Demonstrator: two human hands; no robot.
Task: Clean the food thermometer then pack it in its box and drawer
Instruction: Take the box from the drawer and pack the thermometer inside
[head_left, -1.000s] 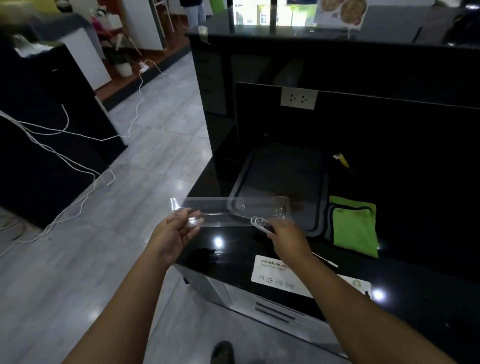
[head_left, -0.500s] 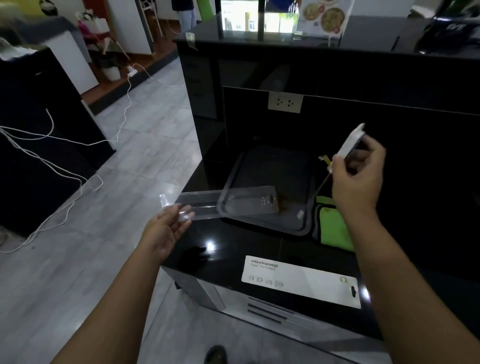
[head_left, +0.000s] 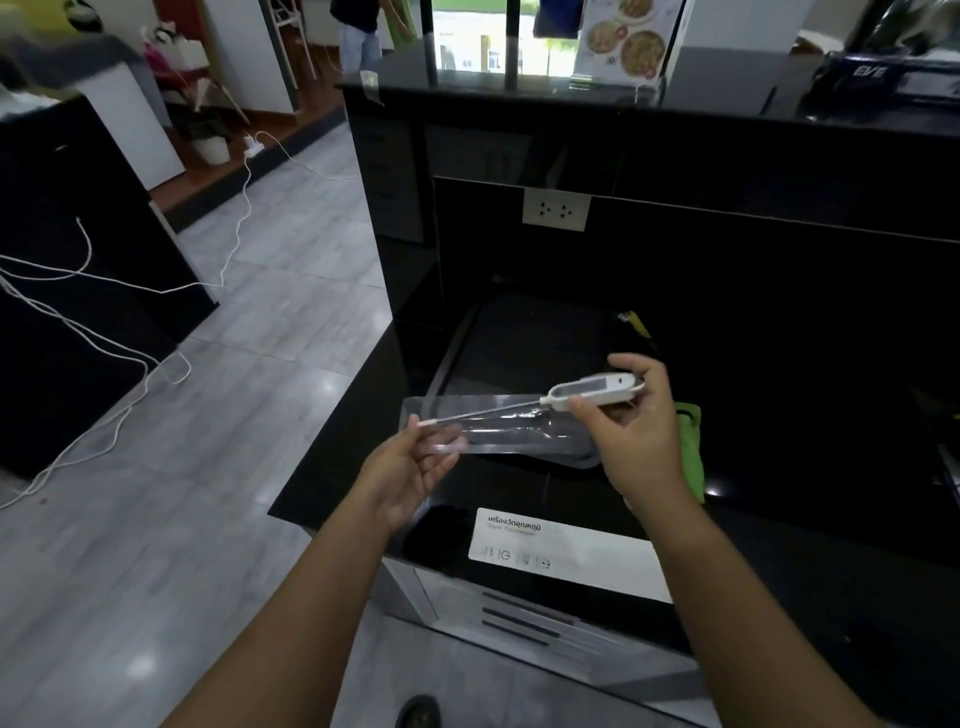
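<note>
My right hand grips the white body of the food thermometer, held level with its thin metal probe pointing left. The probe lies just above a clear plastic tray, which my left hand holds by its left end over the black counter. The probe's white tip reaches my left fingertips. The white box sleeve with printed text lies flat on the counter near its front edge, below both hands.
A green cloth lies on the black counter behind my right wrist. A dark board sits behind the tray, with a yellow-tipped item beyond. White cables trail over the grey floor at left. A wall socket faces me.
My right hand has come down from its raised position and turned the thermometer level, bringing the probe over the clear tray. My left hand keeps hold of the tray.
</note>
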